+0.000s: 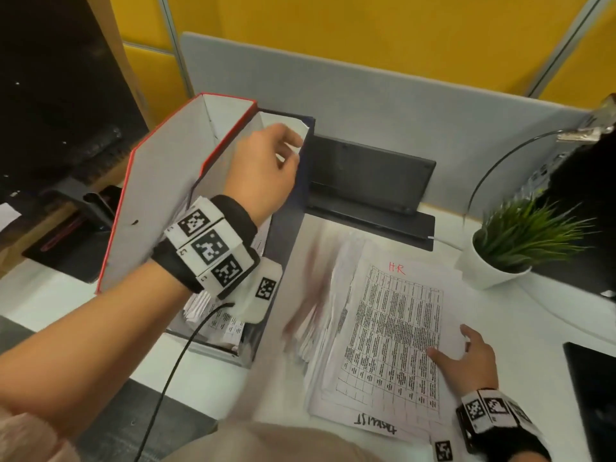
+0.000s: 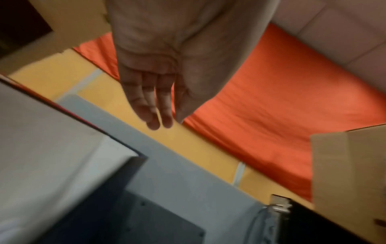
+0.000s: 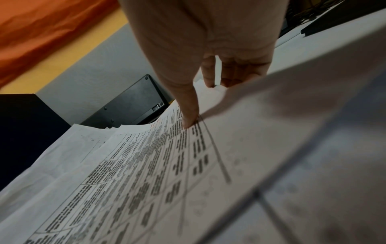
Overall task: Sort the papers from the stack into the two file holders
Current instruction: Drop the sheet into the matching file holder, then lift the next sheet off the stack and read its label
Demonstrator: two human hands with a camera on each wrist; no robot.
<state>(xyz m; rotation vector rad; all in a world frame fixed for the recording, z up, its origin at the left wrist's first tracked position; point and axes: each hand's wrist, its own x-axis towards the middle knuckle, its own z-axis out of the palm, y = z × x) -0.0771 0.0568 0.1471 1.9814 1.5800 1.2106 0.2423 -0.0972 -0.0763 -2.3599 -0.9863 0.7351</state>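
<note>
Two file holders stand side by side at the left: a red-edged one [image 1: 160, 208] and a dark blue one [image 1: 306, 168] [image 2: 117, 186], with sheets [image 1: 230, 325] inside. My left hand [image 1: 266, 168] [image 2: 154, 107] hovers over the blue holder's top, fingers relaxed and holding nothing. The paper stack [image 1: 383, 328] [image 3: 125, 173] lies fanned out on the white desk; its top sheet is a printed table marked "HR" in red. My right hand [image 1: 466, 355] [image 3: 194, 99] is at that sheet's right edge, thumb on the print. The edge is raised and hides the fingertips.
A black keyboard-like device [image 1: 366, 175] leans on the grey partition [image 1: 433, 105] behind the stack. A potted plant [image 1: 510, 248] and a lamp's curved arm [image 1: 493, 161] stand at the right. A dark pad [image 1: 593, 395] lies near the right edge. My wrist cable [image 1: 173, 371] hangs down.
</note>
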